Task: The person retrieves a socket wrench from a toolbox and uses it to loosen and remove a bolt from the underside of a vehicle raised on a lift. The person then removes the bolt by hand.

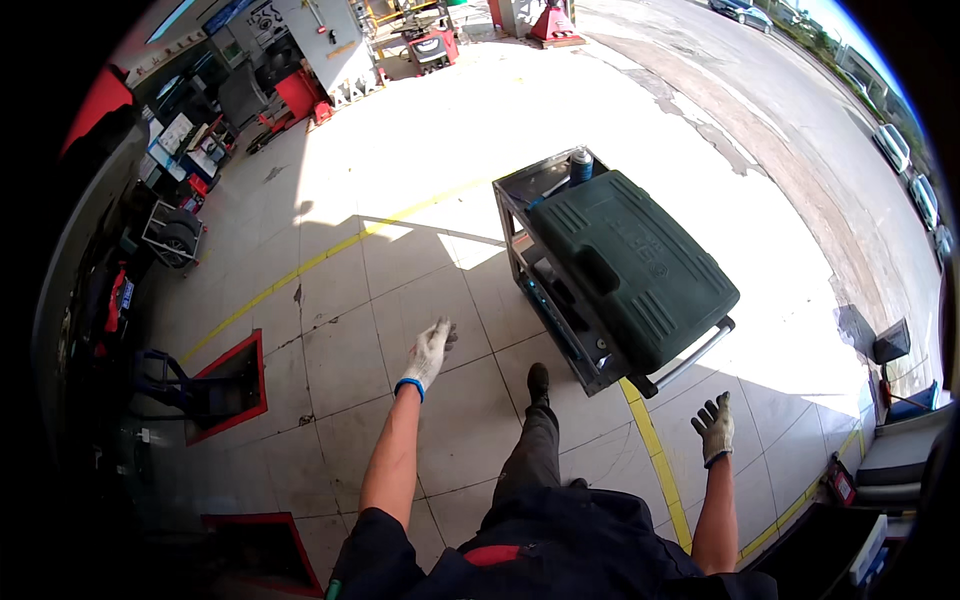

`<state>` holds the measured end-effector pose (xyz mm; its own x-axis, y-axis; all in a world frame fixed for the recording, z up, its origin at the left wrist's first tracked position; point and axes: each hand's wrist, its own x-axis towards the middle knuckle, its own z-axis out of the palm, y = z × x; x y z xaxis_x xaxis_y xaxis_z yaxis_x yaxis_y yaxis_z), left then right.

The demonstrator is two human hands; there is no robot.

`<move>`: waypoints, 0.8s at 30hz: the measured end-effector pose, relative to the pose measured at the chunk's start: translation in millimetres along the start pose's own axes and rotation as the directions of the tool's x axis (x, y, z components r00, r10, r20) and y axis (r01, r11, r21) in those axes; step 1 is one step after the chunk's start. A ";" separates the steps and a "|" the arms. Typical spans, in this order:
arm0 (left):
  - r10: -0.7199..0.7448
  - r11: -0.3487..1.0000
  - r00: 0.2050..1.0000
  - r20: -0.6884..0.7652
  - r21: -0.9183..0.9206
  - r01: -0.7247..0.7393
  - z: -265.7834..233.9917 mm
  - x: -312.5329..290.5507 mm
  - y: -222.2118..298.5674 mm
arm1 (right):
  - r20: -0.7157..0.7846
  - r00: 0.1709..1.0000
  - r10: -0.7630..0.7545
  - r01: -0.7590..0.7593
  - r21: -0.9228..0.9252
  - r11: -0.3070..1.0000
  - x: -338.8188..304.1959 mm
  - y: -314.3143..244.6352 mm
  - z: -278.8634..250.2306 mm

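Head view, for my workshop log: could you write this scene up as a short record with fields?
Left hand: gloved, empty, left of the cart
Right hand: gloved, fingers spread, empty, near the cart's handle bar
Case: dark green, closed, lying on top of the cart
Can: blue, upright, beside the case at the cart's far end
Floor: pale tiles with yellow lines, partly sunlit

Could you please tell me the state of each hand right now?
Left pale-gloved hand: open, holding nothing visible.
Right pale-gloved, dark-fingered hand: open, holding nothing visible.
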<state>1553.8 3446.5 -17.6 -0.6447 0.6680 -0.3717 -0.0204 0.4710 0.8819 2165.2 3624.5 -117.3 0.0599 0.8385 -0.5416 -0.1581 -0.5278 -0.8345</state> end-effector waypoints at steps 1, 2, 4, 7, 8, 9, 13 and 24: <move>0.029 0.999 0.999 0.017 0.017 -0.030 22.7 54.5 16.0 | -0.059 0.998 0.013 -0.009 0.056 0.998 28.1 1.9 15.8; 0.057 0.998 0.998 0.015 0.032 -0.057 44.3 101.4 42.3 | -0.098 0.995 0.030 -0.019 0.109 0.994 46.0 -2.1 31.1; 0.185 0.975 0.981 0.052 0.115 -0.190 87.9 194.2 91.2 | -0.170 0.982 0.080 -0.042 0.212 0.976 57.1 -17.9 56.7; 0.290 0.921 0.935 0.204 0.206 -0.330 177.0 296.1 179.9 | -0.287 0.946 0.150 -0.063 0.291 0.955 54.5 -37.6 79.9; 0.243 0.915 0.938 0.246 0.263 -0.306 201.9 331.9 185.6 | -0.310 0.937 0.158 -0.076 0.261 0.962 51.4 -36.2 84.5; 0.178 0.872 0.931 0.319 0.386 -0.299 222.1 355.6 206.6 | -0.366 0.913 0.181 -0.074 0.287 0.955 49.5 -44.7 88.6; 0.267 0.678 0.886 0.379 0.579 -0.452 265.6 419.1 216.5 | -0.489 0.843 0.223 -0.081 0.295 0.952 34.5 -56.6 106.1; 0.238 0.251 0.891 0.387 0.862 -0.441 286.3 478.1 210.1 | -0.539 0.817 0.205 -0.003 0.351 0.937 33.9 -62.4 153.6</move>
<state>1460.0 4029.8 -93.1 -0.2839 0.9300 -0.2336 0.9377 0.3201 0.1348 2025.8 3706.8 -68.0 0.5474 0.5043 -0.6678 -0.4938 -0.4497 -0.7443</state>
